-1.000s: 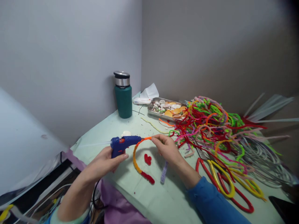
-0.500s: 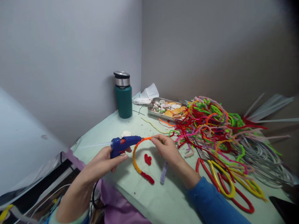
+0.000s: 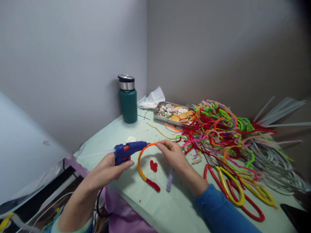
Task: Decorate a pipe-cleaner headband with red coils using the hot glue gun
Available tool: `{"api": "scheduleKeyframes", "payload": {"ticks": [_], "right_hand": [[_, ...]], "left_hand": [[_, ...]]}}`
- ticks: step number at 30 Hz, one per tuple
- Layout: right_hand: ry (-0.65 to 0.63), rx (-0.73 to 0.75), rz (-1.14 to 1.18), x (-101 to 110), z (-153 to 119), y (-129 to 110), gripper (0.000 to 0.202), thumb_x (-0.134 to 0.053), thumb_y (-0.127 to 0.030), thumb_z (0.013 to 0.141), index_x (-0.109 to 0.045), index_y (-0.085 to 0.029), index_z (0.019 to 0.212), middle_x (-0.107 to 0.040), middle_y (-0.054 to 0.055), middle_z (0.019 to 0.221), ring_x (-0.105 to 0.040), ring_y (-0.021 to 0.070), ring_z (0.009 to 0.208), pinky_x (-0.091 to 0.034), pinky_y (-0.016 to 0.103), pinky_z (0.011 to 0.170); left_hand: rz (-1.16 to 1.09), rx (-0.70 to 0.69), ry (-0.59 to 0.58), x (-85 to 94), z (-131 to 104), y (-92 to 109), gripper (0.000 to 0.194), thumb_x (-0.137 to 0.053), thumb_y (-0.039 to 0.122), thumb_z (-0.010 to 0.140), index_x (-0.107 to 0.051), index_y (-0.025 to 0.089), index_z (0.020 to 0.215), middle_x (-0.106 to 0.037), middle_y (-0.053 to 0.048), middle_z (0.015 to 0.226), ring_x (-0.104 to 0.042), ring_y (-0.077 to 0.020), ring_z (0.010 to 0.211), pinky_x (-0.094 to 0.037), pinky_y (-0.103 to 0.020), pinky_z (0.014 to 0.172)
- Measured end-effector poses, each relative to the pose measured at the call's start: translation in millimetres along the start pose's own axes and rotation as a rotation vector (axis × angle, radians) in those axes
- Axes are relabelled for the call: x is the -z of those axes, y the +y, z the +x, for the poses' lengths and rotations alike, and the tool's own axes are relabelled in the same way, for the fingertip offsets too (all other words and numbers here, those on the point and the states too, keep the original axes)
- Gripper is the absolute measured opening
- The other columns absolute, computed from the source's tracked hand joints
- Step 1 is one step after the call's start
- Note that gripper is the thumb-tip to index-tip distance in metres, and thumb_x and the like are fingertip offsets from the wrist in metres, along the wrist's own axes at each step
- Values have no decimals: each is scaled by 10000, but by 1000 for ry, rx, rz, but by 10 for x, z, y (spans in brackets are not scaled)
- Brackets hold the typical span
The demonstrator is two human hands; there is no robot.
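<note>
My left hand (image 3: 113, 168) is wrapped round the grip of a blue hot glue gun (image 3: 130, 150), which has a clear glue stick (image 3: 97, 153) jutting from its back. The gun's nozzle meets or nearly meets the upper end of a curved pipe cleaner (image 3: 140, 163), coloured orange, yellow and red. My right hand (image 3: 173, 155) pinches that pipe cleaner's orange tip between thumb and forefinger. Inside the curve, a small red heart-like pipe cleaner piece (image 3: 153, 166) lies on the table (image 3: 150, 208). A lilac fuzzy piece (image 3: 170, 180) rests beneath my right wrist, partly covered.
A green bottle (image 3: 128, 105) stands by the wall. Behind my hands lie a metal tray (image 3: 167, 121) of shells and a white tissue (image 3: 155, 96). On the right are a tangled pipe cleaner heap (image 3: 218, 126), red-handled scissors (image 3: 255, 213), yellow-handled scissors (image 3: 240, 200) and grey strands (image 3: 274, 171).
My left thumb and fingers have closed in round the glue gun's grip, and the gun has shifted very slightly left. My right hand keeps its pinch in the same place.
</note>
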State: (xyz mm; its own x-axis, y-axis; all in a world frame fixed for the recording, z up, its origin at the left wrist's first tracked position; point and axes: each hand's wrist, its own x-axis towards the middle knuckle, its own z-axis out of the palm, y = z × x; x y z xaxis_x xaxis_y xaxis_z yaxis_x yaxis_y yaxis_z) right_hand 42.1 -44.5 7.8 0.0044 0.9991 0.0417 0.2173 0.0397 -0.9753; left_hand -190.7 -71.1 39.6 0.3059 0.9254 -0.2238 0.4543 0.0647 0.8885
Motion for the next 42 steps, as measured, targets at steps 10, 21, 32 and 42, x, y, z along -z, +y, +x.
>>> {"api": "scheduleKeyframes", "payload": {"ticks": [10, 21, 32, 42], "right_hand": [[19, 29, 3, -1, -4, -6, 246, -543, -400, 764, -648, -179, 791, -536, -25, 571, -437, 102, 495, -337, 217, 472], [11, 25, -2, 6, -3, -15, 253, -541, -398, 771, -651, -173, 810, -534, -23, 577, -433, 100, 499, -336, 213, 470], [14, -12, 113, 7, -16, -29, 224, -591, -395, 726, -657, -187, 775, -533, -25, 549, -426, 107, 482, -306, 212, 437], [8, -6, 34, 6, -10, -36, 222, -556, -386, 760, -646, -186, 796, -519, -39, 559, -412, 93, 470, -321, 215, 459]], "left_hand": [[34, 37, -15, 17, 19, -34, 316, -563, 479, 747, -469, 178, 736, -352, 63, 486, -315, -85, 453, -251, -217, 440], [53, 32, -33, 28, 15, -29, 329, -558, 495, 750, -477, 176, 754, -368, 64, 481, -329, -89, 455, -261, -218, 445], [62, 38, -11, 27, -1, 14, 347, -556, 518, 737, -488, 178, 739, -358, 58, 482, -332, -90, 450, -263, -222, 438], [89, 38, 30, 35, -30, 56, 396, -556, 522, 735, -594, 153, 873, -387, 45, 488, -374, -104, 467, -292, -219, 450]]}}
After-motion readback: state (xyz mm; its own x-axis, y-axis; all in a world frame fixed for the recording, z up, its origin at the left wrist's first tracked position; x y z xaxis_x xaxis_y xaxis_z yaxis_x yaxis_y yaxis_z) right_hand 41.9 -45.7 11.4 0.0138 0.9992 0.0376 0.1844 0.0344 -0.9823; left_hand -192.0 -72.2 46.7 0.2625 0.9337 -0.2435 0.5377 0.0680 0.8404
